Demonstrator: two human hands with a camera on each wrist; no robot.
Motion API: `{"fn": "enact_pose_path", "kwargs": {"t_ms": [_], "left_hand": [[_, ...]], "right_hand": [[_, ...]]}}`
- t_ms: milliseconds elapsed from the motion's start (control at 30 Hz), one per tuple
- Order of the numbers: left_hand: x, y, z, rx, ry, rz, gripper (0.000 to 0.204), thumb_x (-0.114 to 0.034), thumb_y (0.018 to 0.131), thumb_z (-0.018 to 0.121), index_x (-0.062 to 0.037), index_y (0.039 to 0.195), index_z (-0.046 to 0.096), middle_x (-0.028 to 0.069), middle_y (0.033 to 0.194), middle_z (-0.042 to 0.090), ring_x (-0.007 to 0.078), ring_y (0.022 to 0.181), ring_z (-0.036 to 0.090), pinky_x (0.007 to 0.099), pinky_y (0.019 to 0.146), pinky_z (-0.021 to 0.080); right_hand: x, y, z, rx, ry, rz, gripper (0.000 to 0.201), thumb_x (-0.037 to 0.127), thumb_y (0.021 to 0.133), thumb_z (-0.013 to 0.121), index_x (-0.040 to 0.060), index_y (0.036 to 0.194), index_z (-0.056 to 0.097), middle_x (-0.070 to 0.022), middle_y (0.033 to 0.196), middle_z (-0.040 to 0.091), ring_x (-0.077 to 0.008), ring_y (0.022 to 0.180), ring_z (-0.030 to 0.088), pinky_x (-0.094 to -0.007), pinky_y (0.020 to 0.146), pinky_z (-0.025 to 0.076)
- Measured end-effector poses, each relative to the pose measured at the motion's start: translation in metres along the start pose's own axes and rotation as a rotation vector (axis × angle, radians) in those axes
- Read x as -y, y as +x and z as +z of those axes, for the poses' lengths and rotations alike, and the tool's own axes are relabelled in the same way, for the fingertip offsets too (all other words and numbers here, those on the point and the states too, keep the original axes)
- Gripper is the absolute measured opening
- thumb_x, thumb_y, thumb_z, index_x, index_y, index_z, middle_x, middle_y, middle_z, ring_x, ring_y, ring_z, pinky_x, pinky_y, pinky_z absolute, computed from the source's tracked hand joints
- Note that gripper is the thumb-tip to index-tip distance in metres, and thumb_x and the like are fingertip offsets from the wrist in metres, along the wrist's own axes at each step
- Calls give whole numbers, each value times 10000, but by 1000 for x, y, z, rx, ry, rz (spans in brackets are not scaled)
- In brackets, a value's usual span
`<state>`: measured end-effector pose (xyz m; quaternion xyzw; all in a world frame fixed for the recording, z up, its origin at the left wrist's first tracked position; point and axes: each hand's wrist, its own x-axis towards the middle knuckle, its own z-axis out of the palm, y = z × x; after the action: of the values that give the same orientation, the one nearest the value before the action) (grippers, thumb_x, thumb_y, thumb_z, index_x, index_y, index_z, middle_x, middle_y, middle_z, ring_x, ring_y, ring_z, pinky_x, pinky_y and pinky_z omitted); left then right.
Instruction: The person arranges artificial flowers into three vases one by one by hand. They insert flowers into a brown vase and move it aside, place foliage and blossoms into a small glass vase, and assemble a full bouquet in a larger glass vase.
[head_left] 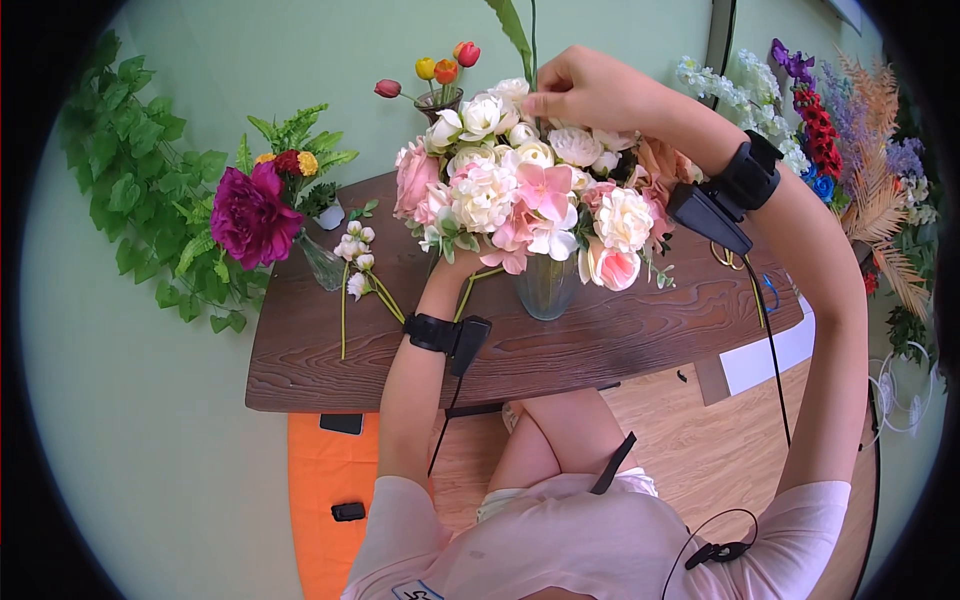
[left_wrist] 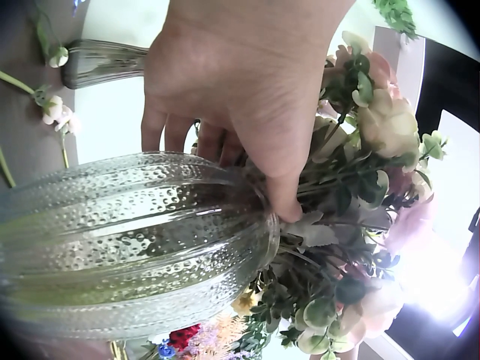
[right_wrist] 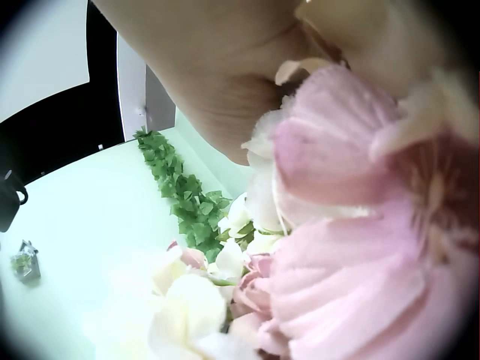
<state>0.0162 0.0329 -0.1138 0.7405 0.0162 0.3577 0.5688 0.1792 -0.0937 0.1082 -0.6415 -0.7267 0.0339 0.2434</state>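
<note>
A big bouquet of pink and white artificial flowers [head_left: 500, 205] fills a ribbed clear glass vase [head_left: 547, 288] on the table. My left hand [left_wrist: 232, 97] grips this vase near its mouth, thumb over the rim by the stems and fingers behind the glass. In the head view, blossoms cover most of that hand. Above the bouquet's far side, my right hand [head_left: 590, 95] pinches a thin green stem [head_left: 534, 45] with a long leaf, which stands up past the top of the frame. Petals hide the right fingertips in the right wrist view.
Left on the dark wooden table [head_left: 330, 375] stands a small vase with a purple flower [head_left: 255, 215]; cut white-flower stems [head_left: 358, 265] lie nearby. Tulips [head_left: 440, 72] in a dark vase stand behind. More flowers [head_left: 830, 140] line the right side, and ivy [head_left: 130, 190] hangs left.
</note>
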Motion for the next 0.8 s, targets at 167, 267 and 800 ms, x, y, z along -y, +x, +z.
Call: {"fn": "enact_pose_path", "kwargs": {"t_ms": [167, 267, 800], "left_hand": [[0, -2, 2, 16, 53, -1, 522, -289, 727, 715, -64, 1156, 519, 73, 1118, 575, 201, 1004, 541, 326, 873, 432], [-4, 3, 2, 28, 92, 22, 514, -290, 728, 712, -64, 1149, 523, 74, 1111, 577, 203, 997, 544, 327, 868, 433], [3, -13, 3, 95, 253, 33, 471, -297, 736, 701, -64, 1114, 542, 83, 1071, 591, 212, 961, 557, 329, 841, 442]], "right_hand": [[13, -13, -10, 64, 23, 32, 271, 246, 809, 636, -17, 742, 635, -27, 606, 584, -64, 525, 476, -245, 476, 389], [7, -14, -6, -42, 142, -70, 244, 221, 801, 648, -10, 725, 628, -12, 603, 585, -49, 527, 467, -236, 468, 377], [22, -43, 3, -205, 28, -502, 165, 161, 697, 708, 14, 723, 639, -121, 648, 581, -254, 618, 557, -350, 611, 458]]}}
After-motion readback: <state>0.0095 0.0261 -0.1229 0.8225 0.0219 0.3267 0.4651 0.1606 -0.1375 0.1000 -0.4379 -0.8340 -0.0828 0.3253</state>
